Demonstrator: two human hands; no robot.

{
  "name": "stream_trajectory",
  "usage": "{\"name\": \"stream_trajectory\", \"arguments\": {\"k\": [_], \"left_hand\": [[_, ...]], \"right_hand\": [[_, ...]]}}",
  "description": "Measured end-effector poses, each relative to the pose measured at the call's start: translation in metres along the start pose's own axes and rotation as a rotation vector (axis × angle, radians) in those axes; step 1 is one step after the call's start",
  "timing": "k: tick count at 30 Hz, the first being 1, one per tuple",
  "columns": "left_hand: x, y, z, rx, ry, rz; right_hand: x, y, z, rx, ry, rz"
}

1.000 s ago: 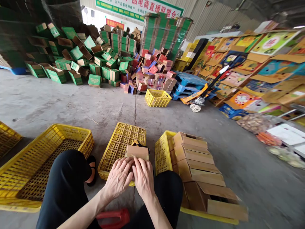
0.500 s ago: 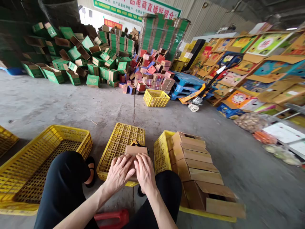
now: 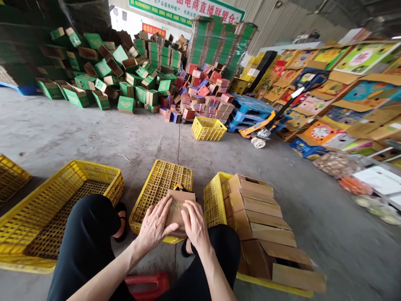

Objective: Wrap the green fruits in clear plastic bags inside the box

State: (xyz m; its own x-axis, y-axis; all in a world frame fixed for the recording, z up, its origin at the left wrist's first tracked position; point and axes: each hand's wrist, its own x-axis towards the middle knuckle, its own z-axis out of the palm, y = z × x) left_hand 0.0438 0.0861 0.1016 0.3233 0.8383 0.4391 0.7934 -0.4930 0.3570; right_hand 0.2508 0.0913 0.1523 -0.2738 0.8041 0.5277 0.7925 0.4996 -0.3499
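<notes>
A small brown cardboard box rests on an upturned yellow plastic crate between my knees. My left hand lies along the box's left side, its fingers stretched out and thumb spread over the top. On the right edge, my right hand touches the box with fingers apart and slightly bent. Shiny creases, like clear tape, show on the top between the hands. Just behind the box sits a yellow and black object, mostly hidden.
To the right, a yellow crate holds several open cardboard boxes. A large yellow crate stands at left. Part of something red shows below. Farther off are another yellow crate, a pallet jack and piled green boxes.
My hands have moved apart from the middle of the box top towards its sides, uncovering more of it. The view has shifted slightly.
</notes>
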Motion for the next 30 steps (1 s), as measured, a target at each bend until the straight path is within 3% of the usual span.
{"name": "stream_trajectory", "arguments": {"k": [6, 14, 17, 21, 25, 30], "left_hand": [[-0.007, 0.0, 0.016, -0.285, -0.018, -0.068], [-0.021, -0.002, 0.018, -0.719, -0.155, -0.234], [-0.04, 0.001, 0.026, -0.857, -0.248, -0.3], [-0.066, 0.005, 0.046, -0.86, -0.365, -0.409], [-0.067, 0.012, 0.056, -0.776, -0.317, -0.383], [-0.051, 0.025, 0.051, -0.764, -0.117, -0.37]], "right_hand": [[-0.008, -0.007, 0.007, -0.209, -0.118, -0.011], [-0.011, -0.008, 0.012, -0.248, -0.11, 0.01], [-0.024, 0.0, 0.012, -0.204, -0.026, 0.106], [-0.039, 0.017, 0.014, -0.065, 0.104, 0.388], [-0.039, 0.025, 0.016, 0.149, 0.164, 0.656], [-0.036, 0.013, 0.02, 0.313, 0.171, 0.715]]}}
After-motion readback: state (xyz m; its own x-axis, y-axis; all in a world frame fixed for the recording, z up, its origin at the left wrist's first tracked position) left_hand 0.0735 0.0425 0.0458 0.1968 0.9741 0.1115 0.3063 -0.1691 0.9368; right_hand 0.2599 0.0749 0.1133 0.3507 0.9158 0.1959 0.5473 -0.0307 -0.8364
